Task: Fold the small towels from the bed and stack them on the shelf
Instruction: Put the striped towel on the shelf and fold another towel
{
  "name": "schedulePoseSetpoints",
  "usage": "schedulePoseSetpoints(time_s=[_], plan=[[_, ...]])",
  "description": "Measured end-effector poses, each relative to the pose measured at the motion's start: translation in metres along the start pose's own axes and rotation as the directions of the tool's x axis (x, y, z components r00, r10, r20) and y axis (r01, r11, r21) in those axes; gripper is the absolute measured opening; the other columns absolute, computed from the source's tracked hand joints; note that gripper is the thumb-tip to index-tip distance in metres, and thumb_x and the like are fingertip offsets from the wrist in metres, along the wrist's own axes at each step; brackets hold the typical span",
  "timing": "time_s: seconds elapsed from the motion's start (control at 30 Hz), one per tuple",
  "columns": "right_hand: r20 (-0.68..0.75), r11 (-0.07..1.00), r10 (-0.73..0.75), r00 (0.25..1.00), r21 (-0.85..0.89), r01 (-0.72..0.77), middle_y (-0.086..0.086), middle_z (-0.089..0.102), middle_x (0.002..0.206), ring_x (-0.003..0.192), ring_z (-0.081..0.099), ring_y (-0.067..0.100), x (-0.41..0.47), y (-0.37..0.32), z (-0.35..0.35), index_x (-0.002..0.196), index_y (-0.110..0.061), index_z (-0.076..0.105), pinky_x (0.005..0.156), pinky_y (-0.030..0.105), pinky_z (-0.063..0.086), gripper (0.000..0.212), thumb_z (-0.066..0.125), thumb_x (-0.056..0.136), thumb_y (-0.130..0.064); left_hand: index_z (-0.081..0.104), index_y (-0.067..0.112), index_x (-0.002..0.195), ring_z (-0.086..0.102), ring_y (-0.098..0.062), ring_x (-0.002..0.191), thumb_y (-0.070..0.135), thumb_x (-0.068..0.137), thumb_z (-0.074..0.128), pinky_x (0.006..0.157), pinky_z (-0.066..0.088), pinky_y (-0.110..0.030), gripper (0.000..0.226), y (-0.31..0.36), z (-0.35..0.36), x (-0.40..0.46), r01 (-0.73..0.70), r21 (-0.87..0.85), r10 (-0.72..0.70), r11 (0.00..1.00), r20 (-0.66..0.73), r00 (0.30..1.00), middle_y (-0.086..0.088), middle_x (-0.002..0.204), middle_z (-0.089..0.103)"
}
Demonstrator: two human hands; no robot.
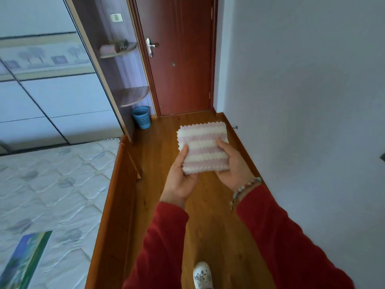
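A folded pink-and-white striped towel (203,150) is held flat in front of me over the wooden floor. My left hand (180,178) grips its near-left corner, thumb on top. On the other side my right hand (233,165) holds the near-right edge, thumb pressed on the towel. Far ahead on the left, the upper corner shelf (119,52) of a brown cabinet carries a folded pink towel (107,50) and a small dark object beside it. The bed (48,195) with its quilted mattress lies to my left.
A second corner shelf (133,97) sits lower on the cabinet. A blue wastebasket (142,117) stands on the floor below it. A closed red-brown door (179,57) ends the narrow passage between the bed's wooden frame (116,201) and the wall (302,101). A colourful flat item (23,261) lies on the mattress.
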State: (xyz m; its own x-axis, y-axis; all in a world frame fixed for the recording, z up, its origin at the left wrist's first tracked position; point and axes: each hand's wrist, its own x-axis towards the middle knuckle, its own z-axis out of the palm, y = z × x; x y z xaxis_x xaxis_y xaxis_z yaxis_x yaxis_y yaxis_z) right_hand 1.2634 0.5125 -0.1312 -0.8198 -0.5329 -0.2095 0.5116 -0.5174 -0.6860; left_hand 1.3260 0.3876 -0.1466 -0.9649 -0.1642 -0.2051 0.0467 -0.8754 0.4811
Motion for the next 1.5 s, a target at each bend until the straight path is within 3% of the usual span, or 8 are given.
schedulePoseSetpoints(time_s=[0.1, 0.33, 0.5, 0.67, 0.77, 0.93, 1.2, 1.5], plan=[[0.015, 1.0, 0.021, 1.0, 0.007, -0.021, 0.012, 0.067, 0.127, 0.116, 0.064, 0.028, 0.07, -0.016, 0.019, 0.132, -0.016, 0.056, 0.096, 0.043, 0.053, 0.04, 0.063, 0.093, -0.023, 0.05, 0.005, 0.137, 0.064, -0.027, 0.117, 0.026, 0.101, 0.051, 0.092, 0.057, -0.038, 0.042, 0.035, 0.006, 0.06, -0.025, -0.036, 0.025, 0.999, -0.014, 1.0, -0.018, 0.132, 0.062], [0.027, 0.998, 0.033, 0.999, 0.048, -0.034, 0.007, 0.074, 0.11, 0.104, 0.07, 0.024, 0.205, -0.042, 0.039, 0.119, -0.017, 0.062, 0.087, 0.039, 0.057, 0.026, 0.062, 0.093, -0.022, 0.054, 0.004, 0.132, 0.068, -0.026, 0.109, 0.025, 0.101, 0.05, 0.089, 0.058, -0.037, 0.037, 0.092, 0.011, 0.184, -0.046, -0.021, 0.044, 0.999, -0.052, 0.998, -0.018, 0.125, 0.067], [0.033, 0.997, 0.06, 0.998, 0.05, -0.061, 0.011, 0.071, 0.119, 0.11, 0.068, 0.027, 0.303, -0.059, 0.035, 0.122, -0.015, 0.062, 0.098, 0.045, 0.052, 0.031, 0.064, 0.092, -0.022, 0.052, 0.006, 0.136, 0.066, -0.026, 0.114, 0.027, 0.101, 0.05, 0.091, 0.057, -0.037, 0.04, 0.119, 0.004, 0.278, -0.055, -0.005, 0.054, 0.998, -0.076, 0.996, -0.016, 0.131, 0.063], [0.072, 0.995, 0.075, 0.995, 0.053, -0.079, 0.01, 0.072, 0.116, 0.108, 0.069, 0.026, 0.418, -0.088, 0.032, 0.124, -0.014, 0.061, 0.094, 0.042, 0.054, 0.032, 0.062, 0.093, -0.022, 0.05, 0.007, 0.138, 0.06, -0.027, 0.123, 0.027, 0.1, 0.052, 0.106, 0.044, -0.04, 0.043, 0.147, 0.005, 0.389, -0.089, 0.012, 0.089, 0.996, -0.101, 0.991, -0.016, 0.135, 0.061], [0.101, 0.993, 0.102, 0.99, 0.053, -0.108, 0.012, 0.069, 0.123, 0.114, 0.065, 0.028, 0.489, -0.112, 0.034, 0.13, -0.013, 0.058, 0.099, 0.045, 0.051, 0.037, 0.061, 0.094, -0.023, 0.05, 0.007, 0.137, 0.058, -0.027, 0.125, 0.027, 0.1, 0.052, 0.106, 0.044, -0.041, 0.042, 0.167, 0.016, 0.456, -0.121, 0.024, 0.123, 0.992, -0.098, 0.988, -0.016, 0.136, 0.06], [0.132, 0.99, 0.127, 0.983, 0.05, -0.135, 0.012, 0.071, 0.119, 0.11, 0.068, 0.026, 0.594, -0.146, 0.043, 0.126, -0.012, 0.06, 0.094, 0.042, 0.054, 0.033, 0.062, 0.094, -0.022, 0.049, 0.006, 0.139, 0.057, -0.029, 0.127, 0.027, 0.101, 0.05, 0.106, 0.045, -0.042, 0.044, 0.202, 0.029, 0.553, -0.159, 0.013, 0.16, 0.987, -0.091, 0.983, -0.017, 0.137, 0.059], [0.14, 0.98, 0.188, 0.972, 0.04, -0.195, 0.014, 0.067, 0.126, 0.115, 0.065, 0.028, 0.745, -0.158, 0.053, 0.133, -0.01, 0.056, 0.1, 0.045, 0.05, 0.043, 0.063, 0.092, -0.022, 0.048, 0.005, 0.14, 0.061, -0.028, 0.121, 0.026, 0.101, 0.049, 0.097, 0.053, -0.039, 0.045, 0.255, 0.012, 0.689, -0.191, -0.006, 0.189, 0.982, -0.12, 0.975, -0.018, 0.135, 0.06], [0.216, 0.976, 0.205, 0.955, 0.033, -0.217, 0.015, 0.067, 0.126, 0.115, 0.065, 0.027, 0.955, -0.169, 0.13, 0.13, -0.009, 0.058, 0.098, 0.041, 0.051, 0.037, 0.059, 0.095, -0.02, 0.05, 0.003, 0.139, 0.058, -0.026, 0.125, 0.026, 0.097, 0.054, 0.104, 0.047, -0.039, 0.048, 0.389, -0.009, 0.862, -0.265, 0.008, 0.263, 0.964, -0.158, 0.952, -0.018, 0.137, 0.059]])
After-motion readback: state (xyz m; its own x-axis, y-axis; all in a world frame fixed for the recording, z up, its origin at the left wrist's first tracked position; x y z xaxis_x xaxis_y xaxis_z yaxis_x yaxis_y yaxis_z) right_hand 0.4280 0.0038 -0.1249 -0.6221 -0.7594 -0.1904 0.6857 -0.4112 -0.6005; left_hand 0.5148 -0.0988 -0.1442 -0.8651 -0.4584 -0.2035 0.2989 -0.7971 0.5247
